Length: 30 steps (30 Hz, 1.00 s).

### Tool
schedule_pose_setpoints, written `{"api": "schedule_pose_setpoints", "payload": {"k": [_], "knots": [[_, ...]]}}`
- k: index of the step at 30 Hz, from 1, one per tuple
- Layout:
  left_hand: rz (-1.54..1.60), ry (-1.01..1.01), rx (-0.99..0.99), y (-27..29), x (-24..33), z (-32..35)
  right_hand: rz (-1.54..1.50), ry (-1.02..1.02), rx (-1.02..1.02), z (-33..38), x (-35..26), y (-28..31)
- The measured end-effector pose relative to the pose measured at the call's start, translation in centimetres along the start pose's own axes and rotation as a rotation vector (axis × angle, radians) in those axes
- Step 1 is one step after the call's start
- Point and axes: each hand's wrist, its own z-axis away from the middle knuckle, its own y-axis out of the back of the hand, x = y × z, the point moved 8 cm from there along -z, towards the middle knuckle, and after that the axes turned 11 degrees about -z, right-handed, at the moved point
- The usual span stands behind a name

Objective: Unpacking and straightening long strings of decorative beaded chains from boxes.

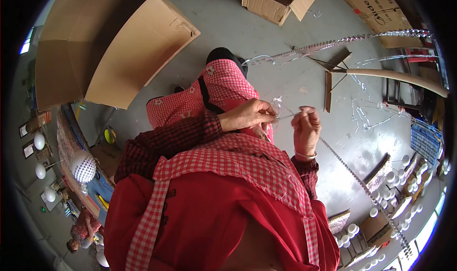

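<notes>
In front of my body, my left hand (252, 115) is closed, thumb and fingertips pinching one end of a thin pale strand (288, 116). My right hand (307, 127) is also closed, gripping the strand a short way to the right, so it runs taut between them. A clear crinkled bit (277, 102) shows just beyond my left fingertips. Behind my right hand a string of silver sequins (340, 159) slants down to the lower right; whether it joins the held strand is hidden. My lap is covered by a red checked apron (228, 78).
A large open cardboard box (138, 47) stands at far left, a smaller box (269, 4) at the top. Another sequin string (328, 45) stretches across to the right, above a stand with metal legs (335, 71). White balls (390, 178) cluster at right. A person (85, 228) is at lower left.
</notes>
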Motion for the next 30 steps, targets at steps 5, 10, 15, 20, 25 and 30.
{"api": "schedule_pose_setpoints", "payload": {"k": [5,10,15,20,25,30], "knots": [[-0.131,-0.174,0.084,0.6,-0.4,-0.4,0.033,-0.016,0.046,-0.6,0.4,1.2],[0.168,0.002,0.205,2.2,-1.3,0.6,-0.220,0.060,0.216,-1.6,-1.4,5.6],[-0.020,-0.065,0.153,1.6,0.1,0.6,-0.045,0.049,0.097,0.0,-1.6,1.4],[-0.084,-0.250,0.205,2.2,0.2,0.2,-0.229,0.124,0.184,-0.7,-2.3,4.0],[-0.291,-0.184,0.260,2.7,-0.3,0.5,-0.135,0.152,0.132,0.2,-2.7,2.1],[-0.086,-0.437,0.350,2.8,0.4,0.7,-0.169,0.105,-0.093,0.8,-2.9,-1.9]]}}
